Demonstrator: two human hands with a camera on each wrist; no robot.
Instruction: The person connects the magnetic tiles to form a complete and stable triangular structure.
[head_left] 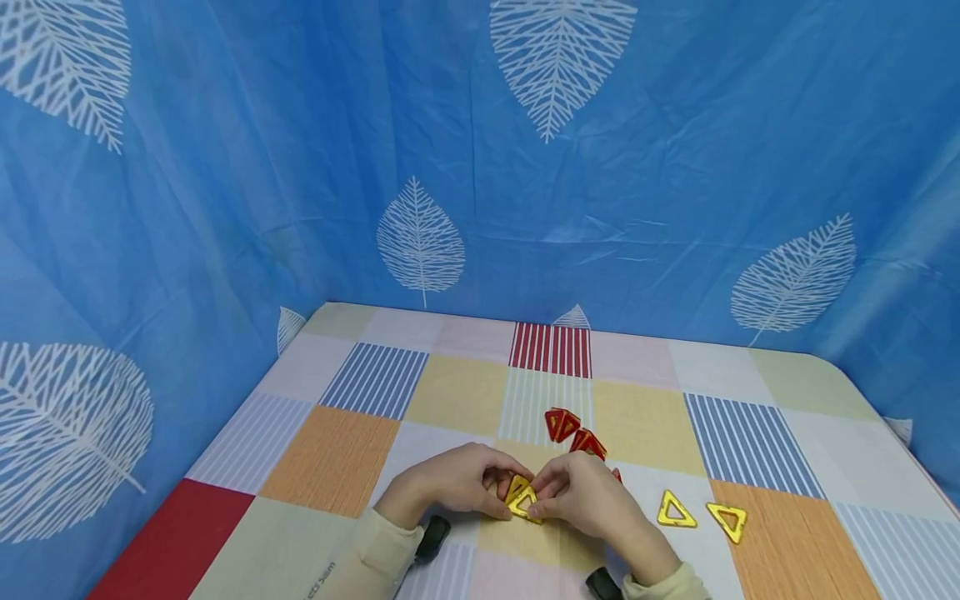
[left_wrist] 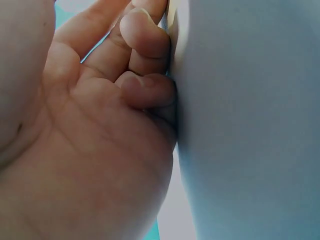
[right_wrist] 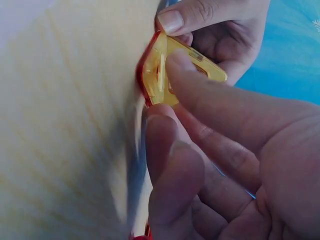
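Across the lower middle of the frame, the checked bench (head_left: pixel 450 392) carries both hands, which meet over a small cluster of yellow triangles (head_left: pixel 522 500). Left hand (head_left: pixel 457 479) and right hand (head_left: pixel 581 498) each pinch it from their own side, fingers curled, so the grip is closed on the piece from both ends. Right of them lie two loose yellow triangles (head_left: pixel 676 510), nearer the right hand; above, toward the centre, sit red triangles (head_left: pixel 562 423).

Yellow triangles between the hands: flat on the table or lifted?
Lifted and tilted. Both the left hand and right hand pinch the yellow triangles, which stand at an angle; the right wrist view shows fingertips on them.
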